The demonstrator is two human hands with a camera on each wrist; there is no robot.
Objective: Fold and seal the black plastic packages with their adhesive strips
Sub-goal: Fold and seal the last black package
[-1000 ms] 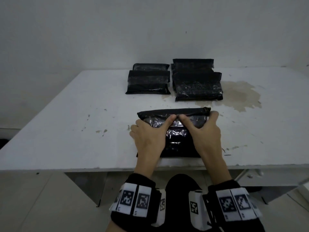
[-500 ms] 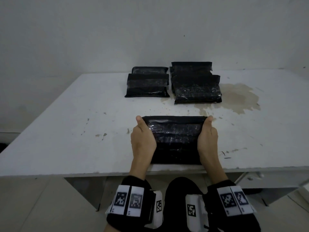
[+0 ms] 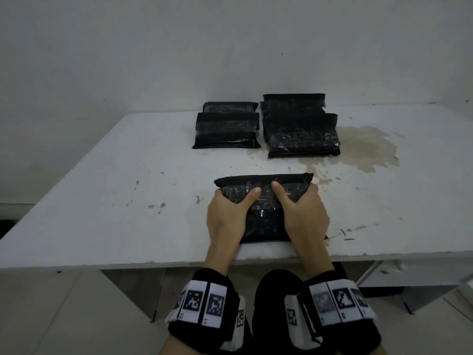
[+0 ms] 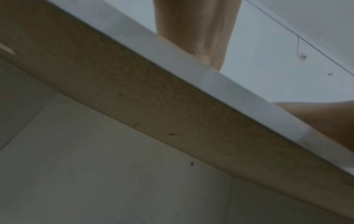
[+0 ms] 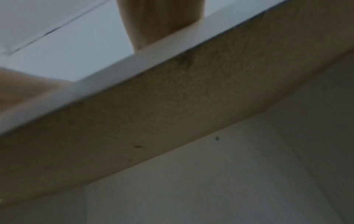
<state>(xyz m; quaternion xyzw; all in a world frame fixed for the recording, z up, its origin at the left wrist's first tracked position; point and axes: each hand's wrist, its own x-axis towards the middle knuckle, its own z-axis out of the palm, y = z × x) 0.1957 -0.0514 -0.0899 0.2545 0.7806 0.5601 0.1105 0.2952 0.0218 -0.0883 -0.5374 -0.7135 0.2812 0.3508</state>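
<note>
Both hands' grip on package [image 3: 265,201], head view only

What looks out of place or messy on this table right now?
A large brownish stain spreads over the white table beside the right stack of black packages, with specks and scuffs nearer the front. The packages themselves lie tidy, and both hands grip the near package squarely.

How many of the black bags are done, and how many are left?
Two stacks at the back: the left stack looks folded; the right stack I cannot tell. In hand: the left hand and right hand grip one package. No count possible.
</note>
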